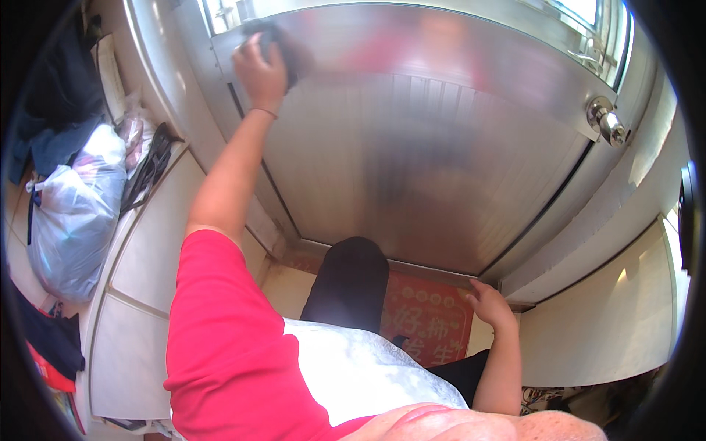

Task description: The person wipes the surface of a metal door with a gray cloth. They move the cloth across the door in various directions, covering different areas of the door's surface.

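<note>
My left hand [261,72] is raised at the far left, pressed on the upper part of a shiny metal door [331,140]. Under its fingers lies a dark grey cloth [285,53], flat on the metal; its shape blurs into its own reflection. A thin band circles that wrist. Low on the right, my right hand [491,305] hangs near the door's bottom edge, above a red floor mat [419,298]. Its fingers are stretched out and apart, with nothing visible in them.
A chrome door knob [607,121] sticks out at the right. Window panes [581,18] top the door. Left stands a pale cabinet [140,272] bearing a stuffed translucent plastic bag [77,220]. A cream panel [610,316] curves along the right. My dark-clothed knee [349,283] is close to the door.
</note>
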The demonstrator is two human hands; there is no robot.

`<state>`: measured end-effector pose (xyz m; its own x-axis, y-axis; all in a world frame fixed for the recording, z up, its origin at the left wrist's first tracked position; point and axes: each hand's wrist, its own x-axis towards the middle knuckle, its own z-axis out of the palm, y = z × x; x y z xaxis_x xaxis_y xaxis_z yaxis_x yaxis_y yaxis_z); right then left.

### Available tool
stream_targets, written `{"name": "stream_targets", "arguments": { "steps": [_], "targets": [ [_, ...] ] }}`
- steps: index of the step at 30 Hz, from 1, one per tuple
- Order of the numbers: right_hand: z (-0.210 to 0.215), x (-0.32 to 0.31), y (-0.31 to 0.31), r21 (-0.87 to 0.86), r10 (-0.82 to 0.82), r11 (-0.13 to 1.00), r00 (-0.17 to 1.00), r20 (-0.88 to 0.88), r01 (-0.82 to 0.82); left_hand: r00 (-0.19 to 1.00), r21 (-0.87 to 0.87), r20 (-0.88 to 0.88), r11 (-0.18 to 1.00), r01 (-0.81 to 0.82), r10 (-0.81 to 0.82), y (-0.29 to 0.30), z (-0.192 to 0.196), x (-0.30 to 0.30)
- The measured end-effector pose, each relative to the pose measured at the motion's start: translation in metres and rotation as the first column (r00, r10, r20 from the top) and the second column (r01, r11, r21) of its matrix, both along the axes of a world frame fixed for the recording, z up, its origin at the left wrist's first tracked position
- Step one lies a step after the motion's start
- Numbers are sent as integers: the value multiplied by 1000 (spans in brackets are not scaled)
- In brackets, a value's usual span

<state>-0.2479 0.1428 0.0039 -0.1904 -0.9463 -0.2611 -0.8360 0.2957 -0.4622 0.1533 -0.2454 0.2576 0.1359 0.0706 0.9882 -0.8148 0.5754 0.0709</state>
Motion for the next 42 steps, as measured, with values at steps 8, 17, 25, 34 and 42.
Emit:
{"name": "stream_targets", "arguments": {
  "steps": [8,17,25,34,42],
  "targets": [
    [-5,-4,-8,99,-42,994,999,7,41,955,15,292,999,46,-49,32,-3,-51],
    [7,4,15,72,8,997,1000,14,-9,908,146,-412,989,-15,75,-42,26,76],
    [26,15,33,-43,88,995,996,8,-87,994,-108,-71,990,-94,87,3,33,-56],
    [43,14,41,-147,80,986,997,5,-78,973,-278,228,960,41,24,93,21,-278],
    [5,-16,39,-58,42,998,998,55,-38,841,-268,541,948,171,1,151,20,-384]
  ]
}}
